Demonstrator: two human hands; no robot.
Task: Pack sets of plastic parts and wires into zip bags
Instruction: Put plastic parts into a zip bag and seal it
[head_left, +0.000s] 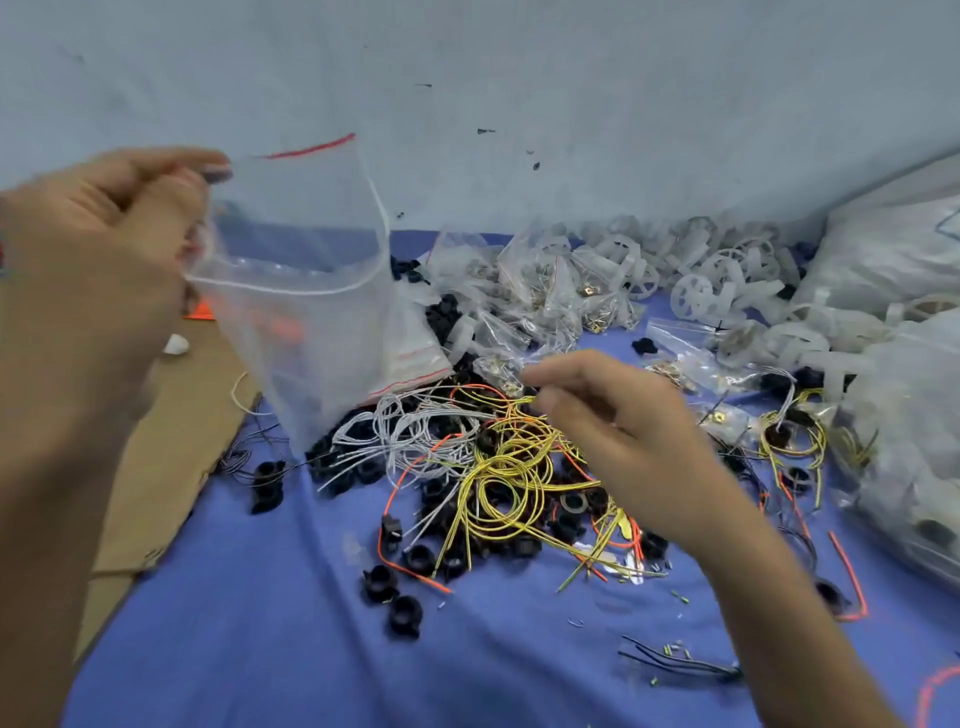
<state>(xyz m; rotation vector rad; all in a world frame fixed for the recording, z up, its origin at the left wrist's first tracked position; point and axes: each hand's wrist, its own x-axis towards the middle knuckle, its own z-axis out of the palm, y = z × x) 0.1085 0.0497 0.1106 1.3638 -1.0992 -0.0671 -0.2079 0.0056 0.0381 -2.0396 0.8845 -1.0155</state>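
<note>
Left hand (98, 249) pinches the rim of the clear zip bag (301, 291), holding it up, mouth open, above the blue cloth's (260, 623) left side. Right hand (613, 431) hovers mid-cloth, fingers curled over tangled yellow wires (498, 483) among black plastic parts (405, 613). Gripping a wire? Cannot tell.

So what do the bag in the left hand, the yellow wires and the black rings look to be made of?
Zip bag: thin clear plastic film, slightly glossy; the blue cloth shows through it, and its mouth is red-edged.
Yellow wires: probably a metal core in smooth plastic insulation, since they hold loose coils.
Black rings: seemingly moulded hard plastic, matte with a faint sheen.
</note>
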